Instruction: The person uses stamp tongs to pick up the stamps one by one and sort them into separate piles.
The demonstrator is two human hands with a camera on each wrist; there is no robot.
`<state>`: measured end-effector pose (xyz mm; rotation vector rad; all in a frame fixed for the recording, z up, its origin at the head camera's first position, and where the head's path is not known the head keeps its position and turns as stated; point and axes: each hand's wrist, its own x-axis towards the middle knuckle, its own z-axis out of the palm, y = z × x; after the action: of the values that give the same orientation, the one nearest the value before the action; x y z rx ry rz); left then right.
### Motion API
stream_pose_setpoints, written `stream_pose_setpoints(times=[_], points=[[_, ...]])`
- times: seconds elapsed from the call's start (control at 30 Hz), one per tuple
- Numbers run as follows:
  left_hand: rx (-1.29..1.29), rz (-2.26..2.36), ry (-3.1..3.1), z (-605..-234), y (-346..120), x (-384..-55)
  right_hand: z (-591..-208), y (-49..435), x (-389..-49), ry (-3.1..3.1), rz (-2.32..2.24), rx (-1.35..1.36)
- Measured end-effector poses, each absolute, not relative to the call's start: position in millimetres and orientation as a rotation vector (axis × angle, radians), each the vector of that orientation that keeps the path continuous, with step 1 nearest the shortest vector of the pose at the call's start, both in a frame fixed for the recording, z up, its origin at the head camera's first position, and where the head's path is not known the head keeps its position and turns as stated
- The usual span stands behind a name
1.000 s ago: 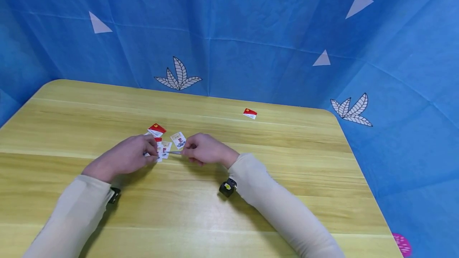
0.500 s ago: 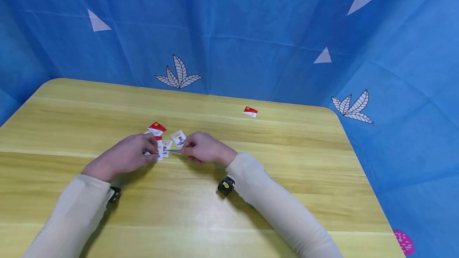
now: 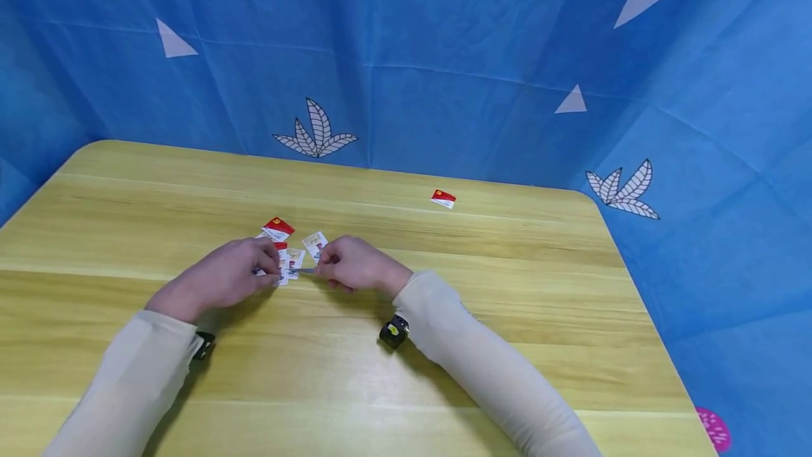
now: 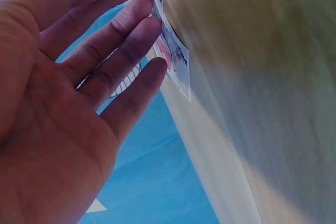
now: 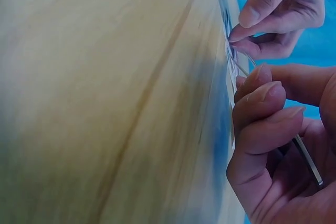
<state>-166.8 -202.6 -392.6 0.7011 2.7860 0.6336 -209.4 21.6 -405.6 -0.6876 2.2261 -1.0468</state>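
Several small stamps with perforated edges lie in a cluster left of centre, among them a pictured stamp (image 3: 294,258) and a red-and-white stamp (image 3: 277,228). My left hand (image 3: 231,273) rests its fingertips on the cluster, hiding part of it. In the left wrist view its fingers are nearly straight, right at a stamp (image 4: 180,61). My right hand (image 3: 358,264) pinches metal tweezers (image 3: 304,271), whose tips reach over the pictured stamp. The tweezers' rear end (image 5: 308,162) shows below the curled fingers. Behind the right fingertips lies another stamp (image 3: 314,243), partly covered by them.
One red-and-white stamp (image 3: 443,198) lies apart near the back edge of the wooden table (image 3: 507,302). A blue printed curtain (image 3: 444,55) hangs behind and to the right. Each wrist wears a small black camera, such as the right one (image 3: 394,332).
My right hand has shifted slightly left with the tweezers, covering more of the stamp behind it. My left hand stays in place on the cluster.
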Motion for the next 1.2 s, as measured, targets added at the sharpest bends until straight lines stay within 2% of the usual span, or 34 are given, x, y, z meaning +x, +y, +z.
stream_pose_setpoints(times=[0.73, 1.2], points=[[0.667, 0.667, 2.794, -390.7, -199.6, -163.7, -404.2, 17.3, -206.7, 2.279, -0.959, -0.793], [0.659, 0.678, 2.779, -393.0, -201.5, -164.4, -405.4, 18.9, -207.9, 2.225, -1.005, -0.77]])
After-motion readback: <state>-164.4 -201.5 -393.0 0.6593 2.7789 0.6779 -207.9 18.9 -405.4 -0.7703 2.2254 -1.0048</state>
